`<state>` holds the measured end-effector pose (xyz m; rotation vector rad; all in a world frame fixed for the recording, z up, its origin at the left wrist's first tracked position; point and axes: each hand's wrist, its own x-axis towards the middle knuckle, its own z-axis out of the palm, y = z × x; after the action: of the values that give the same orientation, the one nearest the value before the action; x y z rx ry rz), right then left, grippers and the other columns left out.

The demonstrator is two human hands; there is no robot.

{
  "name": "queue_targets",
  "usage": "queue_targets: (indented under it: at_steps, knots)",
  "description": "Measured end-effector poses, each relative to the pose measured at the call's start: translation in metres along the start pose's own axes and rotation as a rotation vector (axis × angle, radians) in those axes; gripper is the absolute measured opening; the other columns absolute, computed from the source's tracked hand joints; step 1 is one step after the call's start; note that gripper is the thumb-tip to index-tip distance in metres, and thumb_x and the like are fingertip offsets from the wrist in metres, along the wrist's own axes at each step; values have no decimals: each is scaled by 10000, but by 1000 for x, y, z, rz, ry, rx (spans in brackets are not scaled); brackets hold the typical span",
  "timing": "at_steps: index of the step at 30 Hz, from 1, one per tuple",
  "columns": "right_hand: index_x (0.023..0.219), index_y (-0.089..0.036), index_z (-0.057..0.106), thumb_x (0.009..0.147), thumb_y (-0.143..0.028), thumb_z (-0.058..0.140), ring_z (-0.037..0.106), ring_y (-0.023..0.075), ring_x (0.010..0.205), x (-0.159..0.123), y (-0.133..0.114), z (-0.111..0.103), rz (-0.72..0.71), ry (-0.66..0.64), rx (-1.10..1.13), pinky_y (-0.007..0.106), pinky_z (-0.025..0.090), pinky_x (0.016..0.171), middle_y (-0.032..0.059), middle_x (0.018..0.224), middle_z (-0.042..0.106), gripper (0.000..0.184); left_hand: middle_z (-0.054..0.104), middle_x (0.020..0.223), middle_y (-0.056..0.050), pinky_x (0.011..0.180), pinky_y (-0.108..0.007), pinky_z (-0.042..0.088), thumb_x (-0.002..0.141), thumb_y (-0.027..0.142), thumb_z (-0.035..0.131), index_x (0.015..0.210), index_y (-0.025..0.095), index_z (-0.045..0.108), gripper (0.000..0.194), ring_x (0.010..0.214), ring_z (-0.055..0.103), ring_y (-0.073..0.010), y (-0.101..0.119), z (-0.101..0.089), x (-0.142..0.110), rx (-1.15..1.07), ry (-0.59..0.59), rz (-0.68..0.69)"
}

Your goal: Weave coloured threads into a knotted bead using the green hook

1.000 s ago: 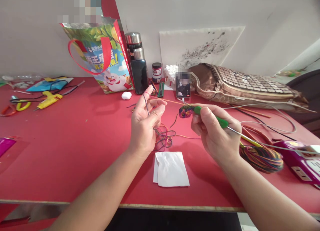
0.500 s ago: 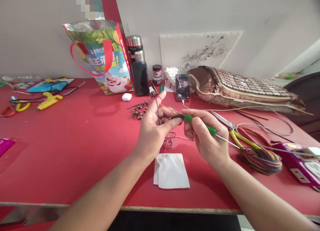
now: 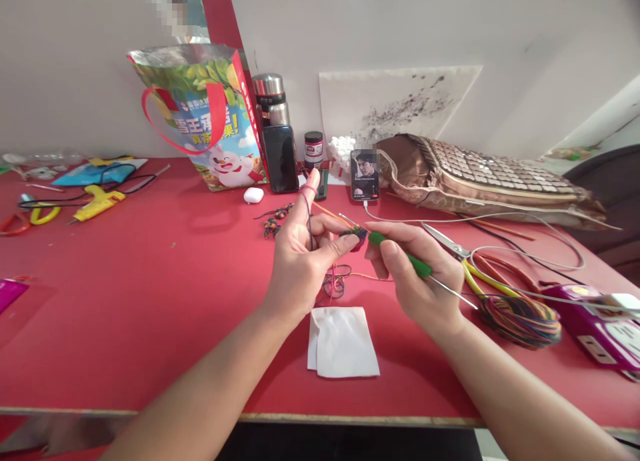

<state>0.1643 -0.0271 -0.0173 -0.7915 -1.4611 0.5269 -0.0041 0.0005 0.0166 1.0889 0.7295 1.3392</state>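
Note:
My left hand [image 3: 303, 250] pinches a small multicoloured crochet piece [image 3: 357, 235] between thumb and fingers, with the yarn looped over its raised index finger. My right hand [image 3: 416, 272] grips a green-handled crochet hook [image 3: 400, 254] whose tip meets the crochet piece. Both hands hover above the red table [image 3: 150, 294]. Loose multicoloured yarn [image 3: 336, 282] lies under the hands and runs to a yarn skein [image 3: 521, 318] at the right.
A white folded paper [image 3: 343, 341] lies near the front edge. Yellow-handled scissors [image 3: 470, 261], a purple box [image 3: 595, 321], a phone [image 3: 363, 174], a quilted bag [image 3: 480, 174], a printed gift bag [image 3: 205, 114], a flask [image 3: 270, 98], small crochet beads [image 3: 274, 222] and a yellow glue gun [image 3: 97, 202] surround the work.
My hands have come together: the left hand took hold of the crochet piece at the hook's tip. The right hand moved left with the hook, uncovering the scissors and the beads.

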Motion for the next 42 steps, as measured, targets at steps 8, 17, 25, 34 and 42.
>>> queue_targets:
  at_steps: [8,17,25,34,42]
  knots:
    - [1357,-260,796,1044,-79,680,774,170,969,7,0,-5,-258,-65,-214,301,669,798,75,1135,790,380,766,803,51,606,-257,455,828,171,936,1744,364,443,1058,623,561,-107,-3,-2,-2,-6,-131,-32]
    - [1264,-209,815,1015,-1,677,766,136,877,6,-7,-4,-305,-53,-238,265,663,753,66,1072,778,352,730,808,21,493,-270,280,893,470,920,1298,325,855,435,524,278,-59,-7,-3,4,-12,-2,31]
    - [1304,-256,792,1038,-42,678,795,179,962,1,-6,0,-266,-97,-206,330,695,811,83,1124,778,360,794,773,-46,481,-287,184,835,517,928,874,253,911,268,499,219,-47,-1,2,5,-63,44,-40]
    - [1402,-281,724,1083,-154,657,812,189,898,-4,0,10,-198,-48,-201,337,702,779,73,1160,831,350,760,752,21,452,-210,275,644,325,1083,977,265,904,383,485,364,-14,-3,7,1,-239,-12,-213]
    - [1443,-279,650,1121,-336,631,605,137,572,-8,7,14,-82,-16,-253,286,565,512,12,879,725,328,784,709,-7,420,-158,295,588,233,1090,798,205,866,308,457,431,-4,-8,8,0,-327,-15,-370]
